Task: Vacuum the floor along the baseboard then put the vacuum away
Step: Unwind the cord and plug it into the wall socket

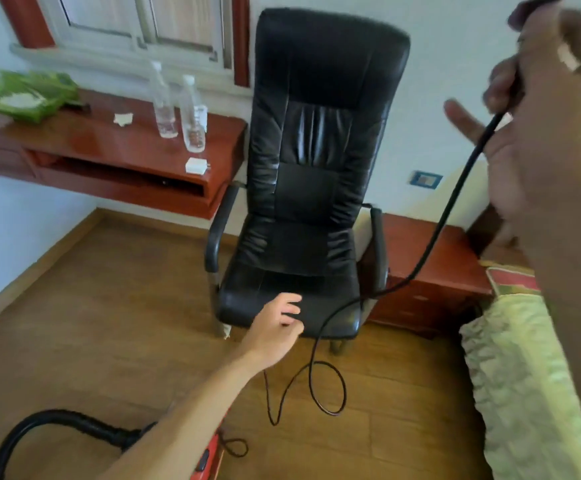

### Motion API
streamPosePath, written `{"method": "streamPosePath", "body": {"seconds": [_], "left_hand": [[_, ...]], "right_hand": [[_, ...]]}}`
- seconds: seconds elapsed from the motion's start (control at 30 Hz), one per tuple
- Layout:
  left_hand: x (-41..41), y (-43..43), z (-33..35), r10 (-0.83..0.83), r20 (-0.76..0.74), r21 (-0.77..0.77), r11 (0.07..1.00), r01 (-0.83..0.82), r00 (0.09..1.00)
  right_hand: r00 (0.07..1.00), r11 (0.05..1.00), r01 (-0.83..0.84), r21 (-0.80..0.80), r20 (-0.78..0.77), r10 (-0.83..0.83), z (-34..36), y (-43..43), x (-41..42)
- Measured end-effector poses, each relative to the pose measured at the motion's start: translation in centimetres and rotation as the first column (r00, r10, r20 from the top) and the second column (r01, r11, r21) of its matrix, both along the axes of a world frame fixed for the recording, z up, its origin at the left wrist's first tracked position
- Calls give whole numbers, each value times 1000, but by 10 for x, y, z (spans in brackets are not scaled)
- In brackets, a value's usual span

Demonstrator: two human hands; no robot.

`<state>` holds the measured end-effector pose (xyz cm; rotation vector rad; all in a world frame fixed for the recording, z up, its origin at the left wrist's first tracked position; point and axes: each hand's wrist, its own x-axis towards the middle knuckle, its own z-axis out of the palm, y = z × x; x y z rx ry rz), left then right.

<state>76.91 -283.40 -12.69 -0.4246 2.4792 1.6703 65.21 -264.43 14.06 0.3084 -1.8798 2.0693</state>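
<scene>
At right fingertips (500,81): blurred and close to the lens; they pinch the cord (434,237), with one finger sticking out straight below the grip.
Right hand (552,140): raised high at the right of the view, with the cord hanging down from it.
Left fingers (289,303): loosely curled, over the front edge of the chair (316,150) seat, just beside the cord; I cannot tell whether they pinch a strand.
Left hand (275,327): stretched forward and low, well apart from the right hand.
Cord: runs from the right hand down across the chair seat, then drops to the floor (109,323) in loose loops.
Vacuum (209,459): a red body at the bottom edge, partly hidden by the left forearm; its black hose (57,419) curves away to the left.
Progress: judged to be the put-away stage, with the cord being gathered. The loops are not yet wound and the vacuum is not stowed. Whether the floor along the baseboard (39,268) is clean cannot be told.
Edges: the chair arm and seat front lie under the cord and may snag it; the bed (524,375) crowds the right side, and the shelf (109,143) overhangs the left wall.
Open room: bare floor lies left of the chair, between the vacuum and the baseboard.
</scene>
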Motion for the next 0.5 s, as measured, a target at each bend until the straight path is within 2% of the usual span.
{"method": "streamPosePath", "body": {"seconds": [0.1,0.23,0.3,0.5], "left_hand": [[-21,55,81,-96,-193,63,992,111,976],[-26,125,152,-106,-417,30,991,130,903],[-24,156,170,-98,-504,-3,994,112,858],[-11,237,194,-7,-597,4,1000,12,802]], "right_hand": [[997,994,25,110,-80,-16,2,-4,51],[994,968,93,234,35,-104,0,32,52],[993,946,97,310,29,-111,-1,55,59],[981,933,162,321,51,-188,12,137,68]]}}
